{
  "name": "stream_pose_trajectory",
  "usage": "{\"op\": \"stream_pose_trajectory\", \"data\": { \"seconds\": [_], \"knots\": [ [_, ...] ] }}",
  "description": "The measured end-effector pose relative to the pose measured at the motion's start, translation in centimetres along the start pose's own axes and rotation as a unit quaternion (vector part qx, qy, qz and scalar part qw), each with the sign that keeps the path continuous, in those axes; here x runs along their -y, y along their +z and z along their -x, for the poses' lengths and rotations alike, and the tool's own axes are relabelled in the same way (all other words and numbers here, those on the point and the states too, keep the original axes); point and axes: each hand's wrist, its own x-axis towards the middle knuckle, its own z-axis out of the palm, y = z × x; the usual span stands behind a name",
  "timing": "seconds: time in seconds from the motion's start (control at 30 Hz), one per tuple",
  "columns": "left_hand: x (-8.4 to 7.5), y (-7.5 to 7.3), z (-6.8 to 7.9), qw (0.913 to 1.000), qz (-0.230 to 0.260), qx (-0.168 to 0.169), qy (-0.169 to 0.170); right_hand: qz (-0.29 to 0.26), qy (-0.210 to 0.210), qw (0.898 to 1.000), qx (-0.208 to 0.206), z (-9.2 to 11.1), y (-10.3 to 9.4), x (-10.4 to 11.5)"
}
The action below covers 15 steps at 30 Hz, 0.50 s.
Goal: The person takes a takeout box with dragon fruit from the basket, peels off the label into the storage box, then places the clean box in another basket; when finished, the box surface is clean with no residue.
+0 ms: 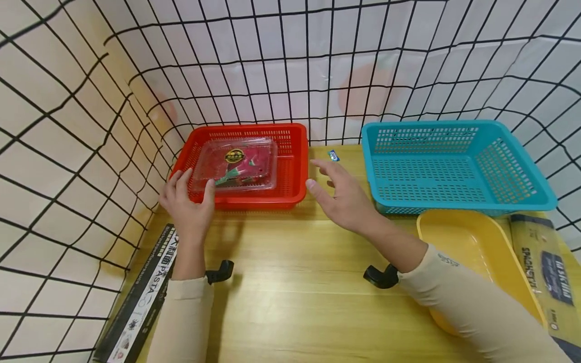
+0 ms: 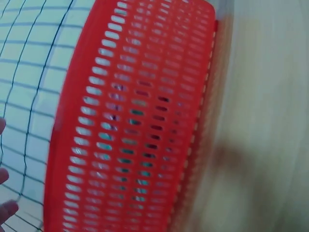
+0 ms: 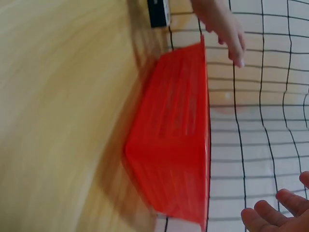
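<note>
Both arms outstretched, left grip loosely spread, right grip turned inward, relaxed

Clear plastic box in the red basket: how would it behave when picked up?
The clear box looks thin and glossy, so it would probably flex and slip a little if squeezed. Its pink-and-green contents appear bunched toward the right, so it may lift lopsided.

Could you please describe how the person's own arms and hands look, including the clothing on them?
The left hand and right hand wear no gloves. The left sleeve and right sleeve are long, plain beige; the right one has a small dark print near its cuff. A bent black piece sticks out at the left wrist, a similar one at the right.
</note>
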Motion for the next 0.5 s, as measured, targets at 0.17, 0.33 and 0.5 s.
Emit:
{"op": "stream_pose_trajectory", "data": {
  "seconds": [0.17, 0.33, 0.5],
  "knots": [
    [1.5, 0.2, 0.2, 0.9975, 0.032, -0.049, -0.04, -0.069, 0.002, 0.998, 0.0, -1.2, 2.7, 1.0],
    [2.7, 1.0, 0.2, 0.9935, 0.047, -0.063, -0.082, -0.124, -0.008, 0.992, -0.013, -3.2, 4.9, 1.2],
    [3.3, 1.5, 0.2, 0.9817, 0.101, -0.064, -0.148, -0.168, 0.008, 0.985, -0.027, -5.4, 6.5, 1.0]
  ]
}}
